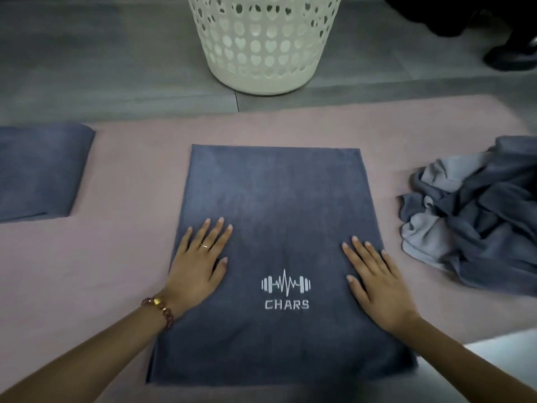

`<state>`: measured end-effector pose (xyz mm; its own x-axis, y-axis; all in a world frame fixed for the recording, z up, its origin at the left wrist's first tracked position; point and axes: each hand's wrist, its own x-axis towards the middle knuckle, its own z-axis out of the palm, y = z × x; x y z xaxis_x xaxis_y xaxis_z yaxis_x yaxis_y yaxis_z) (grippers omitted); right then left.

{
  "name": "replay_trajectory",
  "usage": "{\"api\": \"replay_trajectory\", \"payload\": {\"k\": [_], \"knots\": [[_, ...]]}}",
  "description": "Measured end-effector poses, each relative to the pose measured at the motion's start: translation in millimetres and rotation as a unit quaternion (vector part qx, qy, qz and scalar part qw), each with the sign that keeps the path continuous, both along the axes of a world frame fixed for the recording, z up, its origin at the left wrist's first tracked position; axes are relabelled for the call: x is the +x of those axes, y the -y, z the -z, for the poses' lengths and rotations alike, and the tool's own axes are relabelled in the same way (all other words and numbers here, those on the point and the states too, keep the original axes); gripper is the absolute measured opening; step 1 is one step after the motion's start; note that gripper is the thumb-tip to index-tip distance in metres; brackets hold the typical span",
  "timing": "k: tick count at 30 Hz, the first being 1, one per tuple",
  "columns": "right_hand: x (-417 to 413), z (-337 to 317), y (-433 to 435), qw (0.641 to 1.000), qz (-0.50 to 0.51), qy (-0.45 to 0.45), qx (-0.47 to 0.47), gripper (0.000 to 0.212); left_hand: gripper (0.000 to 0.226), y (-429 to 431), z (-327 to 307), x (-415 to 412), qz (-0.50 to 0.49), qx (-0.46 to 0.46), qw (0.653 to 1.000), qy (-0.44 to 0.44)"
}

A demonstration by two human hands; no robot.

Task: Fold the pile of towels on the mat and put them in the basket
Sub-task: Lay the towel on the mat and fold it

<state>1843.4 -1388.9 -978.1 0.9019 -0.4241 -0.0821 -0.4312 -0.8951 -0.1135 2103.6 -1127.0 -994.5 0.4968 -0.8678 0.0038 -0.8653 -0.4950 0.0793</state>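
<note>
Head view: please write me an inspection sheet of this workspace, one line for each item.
Surface: pink mat on a grey floor.
Job's things: flat towel with CHARS logo at centre; folded towel at left; unfolded pile at right; white basket on the floor beyond the mat.
Clutter: nothing seen.
Grippers: left hand and right hand lie flat on the flat towel, fingers straight.
Cables: nothing seen.
Surroundings: dark shoe at top right; pale object at bottom right, unclear.
</note>
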Motion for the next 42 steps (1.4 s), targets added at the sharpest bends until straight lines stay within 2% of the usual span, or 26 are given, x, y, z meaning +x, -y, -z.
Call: {"api": "replay_trajectory", "payload": {"k": [3, 5, 7, 8, 10, 12, 14, 16, 18, 21, 23, 24, 28, 31, 36, 39, 42], "knots": [[-28, -8, 2, 0.995, 0.078, -0.006, 0.069, 0.066, 0.059, -23, -4, -11, -0.034, 0.005, 0.999, -0.041], [-25, -13, 2, 0.986, 0.127, 0.02, 0.108, 0.067, 0.062, -23, -13, -16, -0.138, -0.044, 0.983, -0.114], [-7, -19, 6, 0.959, 0.208, 0.099, 0.166, 0.06, 0.068, -12, -28, -18, -0.275, -0.1, 0.935, -0.198], [5, -25, 9, 0.936, 0.258, 0.131, 0.202, 0.058, 0.071, -7, -35, -16, -0.315, -0.119, 0.917, -0.212], [24, -33, 17, 0.895, 0.334, 0.147, 0.255, 0.056, 0.072, 1, -46, -7, -0.336, -0.145, 0.902, -0.231], [35, -39, 23, 0.88, 0.368, 0.133, 0.27, 0.054, 0.07, 3, -50, 4, -0.339, -0.165, 0.882, -0.282], [42, -44, 26, 0.871, 0.377, 0.137, 0.283, 0.05, 0.061, 2, -55, 14, -0.328, -0.185, 0.86, -0.344], [47, -42, 30, 0.86, 0.379, 0.152, 0.307, 0.061, 0.048, -3, -60, 21, -0.296, -0.215, 0.842, -0.396], [49, -40, 34, 0.852, 0.362, 0.184, 0.33, 0.068, 0.044, -8, -58, 28, -0.283, -0.243, 0.838, -0.4], [47, -40, 43, 0.851, 0.303, 0.207, 0.375, 0.059, 0.034, -13, -55, 34, -0.273, -0.259, 0.842, -0.386], [46, -44, 48, 0.851, 0.275, 0.183, 0.408, 0.054, 0.029, -14, -58, 37, -0.266, -0.251, 0.832, -0.417], [46, -46, 52, 0.842, 0.276, 0.166, 0.433, 0.051, 0.031, -14, -59, 38, -0.267, -0.24, 0.824, -0.437], [49, -62, 58, 0.756, 0.327, 0.142, 0.549, 0.05, 0.036, -9, -69, 43, -0.292, -0.232, 0.798, -0.474], [53, -76, 66, 0.748, 0.314, 0.163, 0.561, 0.052, 0.033, -6, -83, 46, -0.29, -0.285, 0.784, -0.469], [87, -141, 94, 0.751, 0.298, 0.329, 0.488, 0.056, 0.033, 19, -151, 78, -0.261, -0.429, 0.743, -0.441], [100, -198, 100, 0.73, 0.258, 0.435, 0.46, 0.053, 0.027, 35, -205, 95, -0.224, -0.487, 0.728, -0.428], [97, -238, 99, 0.7, 0.234, 0.502, 0.45, 0.045, 0.024, 41, -243, 100, -0.196, -0.544, 0.697, -0.424]]}}
